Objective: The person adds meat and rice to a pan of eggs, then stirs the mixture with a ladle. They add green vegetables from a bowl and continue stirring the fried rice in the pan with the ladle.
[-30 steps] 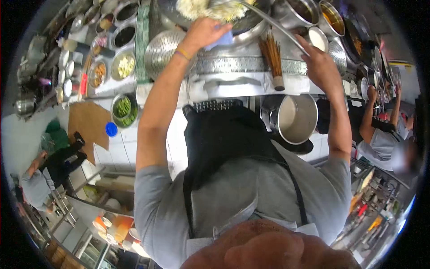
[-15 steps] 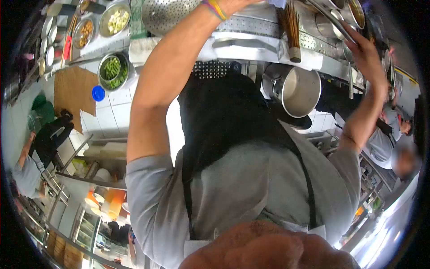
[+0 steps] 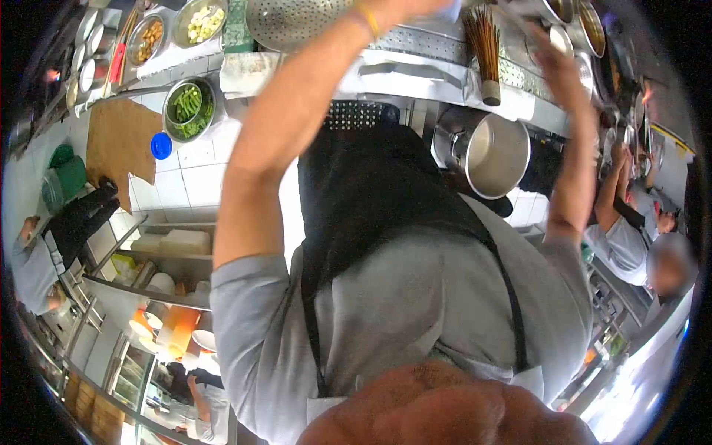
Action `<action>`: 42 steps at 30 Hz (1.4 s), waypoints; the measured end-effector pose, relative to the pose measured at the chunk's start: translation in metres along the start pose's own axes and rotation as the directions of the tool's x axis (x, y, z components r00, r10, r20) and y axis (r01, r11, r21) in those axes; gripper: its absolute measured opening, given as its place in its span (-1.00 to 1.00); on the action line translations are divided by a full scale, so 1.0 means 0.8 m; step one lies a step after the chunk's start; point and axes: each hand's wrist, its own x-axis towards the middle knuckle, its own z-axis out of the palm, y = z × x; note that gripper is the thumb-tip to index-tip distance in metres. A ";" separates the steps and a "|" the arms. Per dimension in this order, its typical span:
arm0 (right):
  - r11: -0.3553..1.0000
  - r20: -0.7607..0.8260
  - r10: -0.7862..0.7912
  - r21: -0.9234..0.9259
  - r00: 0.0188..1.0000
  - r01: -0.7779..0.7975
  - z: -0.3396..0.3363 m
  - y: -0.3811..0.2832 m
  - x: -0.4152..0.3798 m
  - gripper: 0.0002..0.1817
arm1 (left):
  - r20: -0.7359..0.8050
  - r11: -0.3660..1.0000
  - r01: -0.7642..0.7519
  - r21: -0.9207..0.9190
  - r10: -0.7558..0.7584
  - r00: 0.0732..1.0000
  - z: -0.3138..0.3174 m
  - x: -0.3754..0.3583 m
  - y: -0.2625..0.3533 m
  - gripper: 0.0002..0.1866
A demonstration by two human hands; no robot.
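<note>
My left hand is at the top edge, its fingers partly cut off. It is closed on a pale blue cloth. My right hand, smeared by motion, is wrapped round the handle of a long metal utensil whose far end is out of view. Between the hands a bamboo wok brush lies on the metal cooktop, bristles pointing away from me. Left of it sits a large perforated metal strainer, partly behind my left forearm.
A deep steel pot stands below the counter edge. At left are bowls of green vegetables, pale chopped pieces and brown pieces, plus a blue lid and cardboard. Co-workers stand left and right.
My right hand has swung left and inward with the utensil. My left hand has shifted slightly right with the cloth. The co-worker at right now has raised arms.
</note>
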 end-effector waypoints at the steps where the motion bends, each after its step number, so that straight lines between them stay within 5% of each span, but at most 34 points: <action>1: 0.989 0.016 0.143 0.028 0.990 -0.143 0.031 -0.029 -0.003 -0.40 | 0.105 0.996 0.049 -0.073 -0.041 0.994 0.033 -0.025 -0.014 -0.60; 2: 0.957 0.032 0.283 0.053 0.959 -0.285 0.062 -0.061 -0.005 -0.39 | 0.104 0.997 0.019 -0.075 -0.011 0.994 0.051 -0.053 -0.021 -0.60; 4: 0.987 -0.089 0.155 0.056 0.984 -0.151 0.059 -0.029 -0.022 -0.38 | 0.100 0.996 -0.037 -0.082 0.045 0.994 0.057 -0.093 -0.033 -0.59; 6: 0.986 0.069 0.122 0.102 0.990 -0.129 -0.034 -0.011 -0.030 -0.39 | 0.105 0.995 -0.037 -0.098 0.047 0.993 0.027 -0.092 -0.028 -0.58; 8: 0.993 0.144 -0.098 0.083 0.985 0.086 -0.118 -0.008 -0.030 -0.43 | -0.003 0.999 -0.052 -0.001 0.052 0.999 -0.005 -0.057 -0.015 -0.57; 11: 0.989 0.179 -0.074 0.143 0.981 0.049 -0.140 -0.022 -0.009 -0.45 | -0.122 0.993 -0.115 -0.009 0.113 0.986 -0.006 -0.006 -0.016 -0.58; 13: 0.989 0.133 0.072 0.122 0.989 -0.088 -0.061 -0.028 0.000 -0.45 | -0.204 0.985 -0.173 0.001 0.170 0.964 -0.007 0.011 -0.019 -0.58; 16: 0.955 0.014 0.258 0.145 0.966 -0.257 0.043 -0.073 -0.013 -0.40 | 0.014 0.997 -0.078 0.005 0.078 0.997 0.068 -0.061 -0.042 -0.65; 18: 0.971 -0.032 0.106 0.216 0.994 -0.097 0.014 -0.050 -0.032 -0.40 | 0.043 0.992 -0.066 -0.111 0.071 0.997 0.068 -0.097 -0.042 -0.57; 20: 0.976 0.180 0.169 0.105 0.969 -0.190 -0.071 -0.030 -0.038 -0.41 | 0.053 0.993 -0.059 -0.098 0.064 0.997 0.022 -0.093 -0.020 -0.57; 23: 0.987 0.252 0.026 0.145 0.967 -0.064 -0.155 -0.055 -0.032 -0.44 | -0.058 0.995 -0.093 -0.040 0.090 0.994 -0.022 -0.041 -0.001 -0.64; 26: 0.982 0.149 0.033 0.177 0.988 -0.059 -0.092 -0.054 -0.008 -0.43 | -0.154 0.991 -0.114 -0.066 0.103 0.983 0.000 -0.012 -0.010 -0.64; 27: 0.971 0.203 0.176 0.128 0.963 -0.204 -0.050 -0.058 0.005 -0.43 | -0.193 0.989 -0.128 -0.068 0.113 0.975 -0.001 -0.007 -0.011 -0.64; 29: 0.947 0.124 0.238 0.190 0.963 -0.258 0.043 -0.060 -0.008 -0.42 | -0.064 0.994 -0.076 -0.074 0.072 0.995 0.036 -0.058 -0.025 -0.67; 30: 0.945 -0.013 0.164 0.287 0.986 -0.154 0.067 -0.055 -0.013 -0.41 | -0.006 0.996 -0.054 -0.074 0.054 0.999 0.056 -0.082 -0.033 -0.68; 31: 0.939 -0.115 0.043 0.344 0.992 -0.001 0.054 -0.048 -0.020 -0.41 | 0.051 0.996 -0.032 -0.083 0.036 0.998 0.059 -0.101 -0.036 -0.68; 33: 0.918 0.137 0.218 0.308 0.966 -0.251 -0.035 -0.039 -0.031 -0.41 | 0.052 0.988 -0.049 -0.149 0.058 0.997 0.050 -0.126 -0.030 -0.65; 36: 0.962 0.266 0.075 0.235 0.961 -0.140 -0.138 -0.042 -0.037 -0.44 | -0.085 0.993 -0.087 -0.077 0.081 0.993 -0.031 -0.047 0.001 -0.64; 37: 0.965 0.251 0.072 0.226 0.965 -0.131 -0.145 -0.047 -0.033 -0.44 | -0.013 0.995 -0.041 -0.087 0.040 0.999 -0.052 -0.015 0.006 -0.63; 39: 0.964 0.209 0.120 0.210 0.970 -0.164 -0.131 -0.058 -0.023 -0.44 | 0.137 0.993 0.047 -0.111 -0.031 0.990 -0.071 0.032 0.011 -0.60; 42: 0.959 0.068 0.160 0.226 0.985 -0.171 0.008 -0.035 0.002 -0.45 | -0.086 0.998 -0.031 -0.059 0.026 0.996 0.031 -0.035 -0.022 -0.65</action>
